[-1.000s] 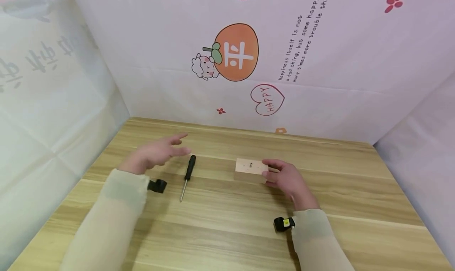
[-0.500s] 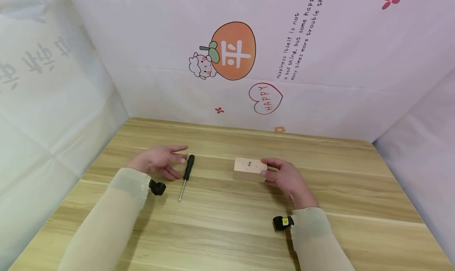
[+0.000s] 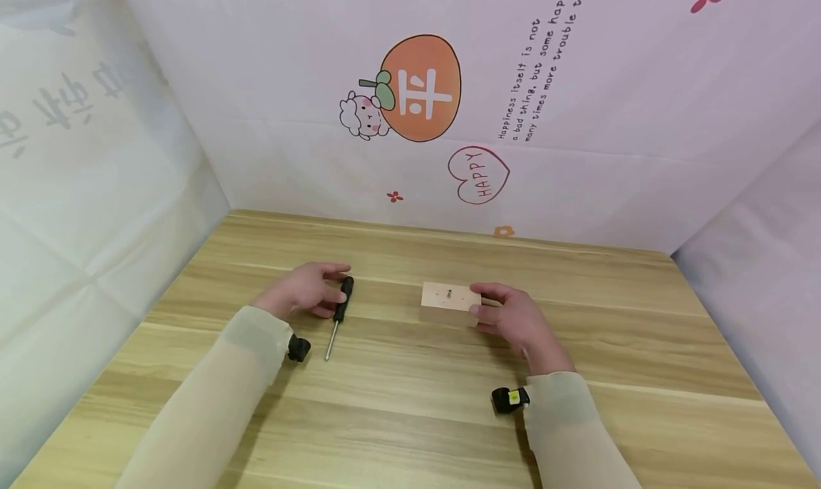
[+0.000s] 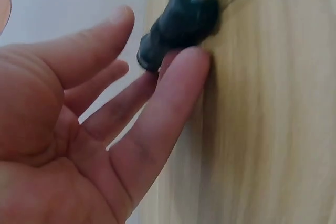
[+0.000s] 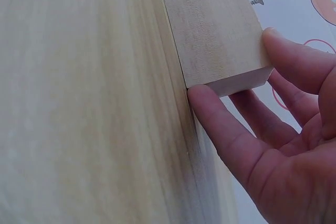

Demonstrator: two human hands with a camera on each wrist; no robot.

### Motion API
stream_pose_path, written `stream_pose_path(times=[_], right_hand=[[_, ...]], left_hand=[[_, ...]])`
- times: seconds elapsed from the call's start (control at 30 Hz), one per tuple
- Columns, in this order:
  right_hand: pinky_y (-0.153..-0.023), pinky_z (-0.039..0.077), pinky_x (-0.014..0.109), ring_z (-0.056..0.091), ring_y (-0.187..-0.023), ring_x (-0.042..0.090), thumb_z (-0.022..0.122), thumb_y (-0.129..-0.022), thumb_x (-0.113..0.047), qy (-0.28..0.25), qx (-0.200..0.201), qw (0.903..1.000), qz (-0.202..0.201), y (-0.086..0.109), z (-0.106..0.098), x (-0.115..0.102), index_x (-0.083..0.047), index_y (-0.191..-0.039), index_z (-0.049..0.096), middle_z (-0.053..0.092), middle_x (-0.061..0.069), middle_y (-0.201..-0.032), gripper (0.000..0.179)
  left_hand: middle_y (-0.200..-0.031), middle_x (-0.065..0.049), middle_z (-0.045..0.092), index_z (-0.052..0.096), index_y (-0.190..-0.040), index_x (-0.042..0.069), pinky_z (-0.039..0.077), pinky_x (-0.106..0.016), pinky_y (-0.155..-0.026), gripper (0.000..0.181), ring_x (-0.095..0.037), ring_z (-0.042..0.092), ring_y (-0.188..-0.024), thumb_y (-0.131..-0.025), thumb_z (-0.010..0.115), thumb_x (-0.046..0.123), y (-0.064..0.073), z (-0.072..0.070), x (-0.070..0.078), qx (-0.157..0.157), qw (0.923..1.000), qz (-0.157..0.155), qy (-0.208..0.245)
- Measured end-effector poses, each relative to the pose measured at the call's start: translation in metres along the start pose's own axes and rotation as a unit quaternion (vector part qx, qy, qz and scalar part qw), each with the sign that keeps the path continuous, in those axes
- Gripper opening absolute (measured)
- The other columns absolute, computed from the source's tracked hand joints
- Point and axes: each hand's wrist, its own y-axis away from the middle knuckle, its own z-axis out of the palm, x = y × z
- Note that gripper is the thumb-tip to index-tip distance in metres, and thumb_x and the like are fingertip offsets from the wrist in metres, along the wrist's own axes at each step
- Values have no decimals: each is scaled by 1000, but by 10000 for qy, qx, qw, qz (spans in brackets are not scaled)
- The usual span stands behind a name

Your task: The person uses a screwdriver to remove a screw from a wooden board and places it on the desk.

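In the head view, a screwdriver [image 3: 342, 300] with a black handle and metal shaft lies on the table at the left. My left hand [image 3: 312, 289] is right at its handle, overlapping it. In the left wrist view the fingers [image 4: 152, 124] curve gently beside the black handle [image 4: 181, 22], while the thumb stays apart from it. To the right, a pale wooden block [image 3: 442, 314] rests on the table. A small screw [image 3: 449, 294] stands up from its top, among small holes. My right hand [image 3: 516, 320] grips the block's right end between thumb and fingers.
The wood-grain table [image 3: 385, 418] reaches back to a printed white cloth [image 3: 308, 161], with more cloth at both sides. Small black cameras sit at the left wrist [image 3: 298, 348] and right wrist [image 3: 509, 400].
My left hand has come down and moved right to the screwdriver handle. The screwdriver has shifted very slightly. The right hand and block stay put.
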Motion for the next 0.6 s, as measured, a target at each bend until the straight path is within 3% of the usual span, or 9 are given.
stream_pose_path(times=[0.13,0.3,0.43,0.6], right_hand=[[-88,54,44,60,-115,33,69,-94,-5,-1,11,10000,-1,0,0,-1,-3,-140,56,40,19,-151,47],[-88,54,43,60,-116,33,69,-95,-4,13,10,10000,23,1,1,-1,-4,-140,56,40,19,-151,47],[-88,54,43,60,-115,33,69,-95,-5,9,3,10000,40,1,1,-2,-4,-140,56,39,19,-151,47],[-88,55,43,60,-115,33,69,-94,-5,8,21,10000,51,1,1,-1,-4,-140,57,40,19,-150,47]], left_hand=[[-151,-19,39,42,-152,8,59,-37,-69,69,-25,67,-85,-90,71,-2,-1,10,5,324,9981,74,-515],[-141,-29,43,47,-147,4,59,-34,-61,67,-25,66,-76,-86,73,-5,0,18,11,447,9928,135,-1101],[-133,-28,48,53,-142,4,58,-34,-60,64,-26,65,-76,-83,74,-7,2,21,15,393,9907,58,-1298],[-136,-27,47,52,-143,6,58,-36,-63,64,-27,64,-77,-84,74,-7,5,22,17,338,9924,104,-1182]])
